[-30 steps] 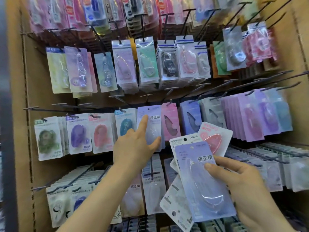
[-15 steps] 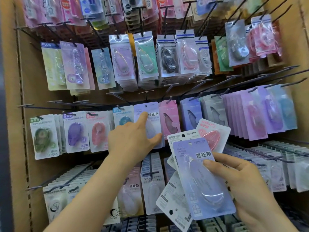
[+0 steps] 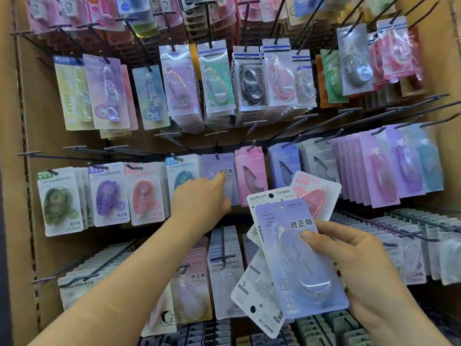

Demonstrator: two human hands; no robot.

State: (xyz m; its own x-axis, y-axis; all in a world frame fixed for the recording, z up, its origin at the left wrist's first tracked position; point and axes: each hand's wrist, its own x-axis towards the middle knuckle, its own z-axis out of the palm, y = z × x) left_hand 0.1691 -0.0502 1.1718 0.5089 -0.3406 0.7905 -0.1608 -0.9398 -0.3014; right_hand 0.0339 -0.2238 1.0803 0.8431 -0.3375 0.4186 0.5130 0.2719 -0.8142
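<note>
Left hand (image 3: 199, 198): index finger and thumb spread, touching the hanging lavender cardboard correction-tape pack (image 3: 214, 168) on a middle-row peg. Right hand (image 3: 354, 268): fingers curled round a fanned stack of blister packs (image 3: 257, 295), with the thumb pressing the front lavender pack (image 3: 296, 260).

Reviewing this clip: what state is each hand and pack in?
left hand, forefinger and thumb on the hanging lavender pack; grip unclear
hanging lavender pack, on its hook
right hand, gripping a fan of packs
front lavender pack, pinned under the thumb
pink pack, tilted, at the fan's back
</note>
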